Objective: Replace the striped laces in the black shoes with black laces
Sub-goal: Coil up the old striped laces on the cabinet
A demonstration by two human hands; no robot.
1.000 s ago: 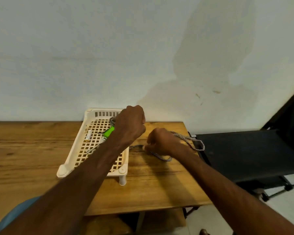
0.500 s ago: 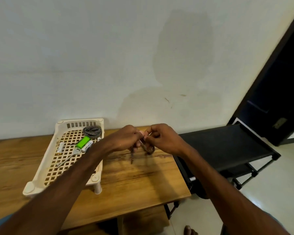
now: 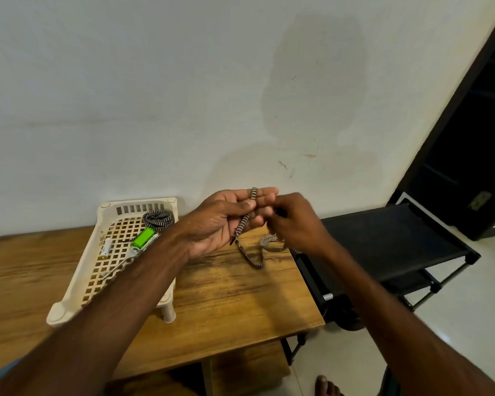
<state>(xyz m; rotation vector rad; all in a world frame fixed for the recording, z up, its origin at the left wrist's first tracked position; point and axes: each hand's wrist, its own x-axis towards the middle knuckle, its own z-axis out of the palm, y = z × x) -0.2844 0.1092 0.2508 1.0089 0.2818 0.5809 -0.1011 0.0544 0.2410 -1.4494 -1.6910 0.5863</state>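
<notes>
Left hand (image 3: 220, 221), palm up, pinches the striped lace (image 3: 245, 221) under its thumb; right hand (image 3: 295, 224) grasps it with curled fingers near the surface (image 3: 226, 295) right edge.

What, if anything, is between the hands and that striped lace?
Nothing visible. The left hand pinches the striped lace under its thumb, and the right hand grips it alongside. A loop droops toward the wooden table.
</notes>
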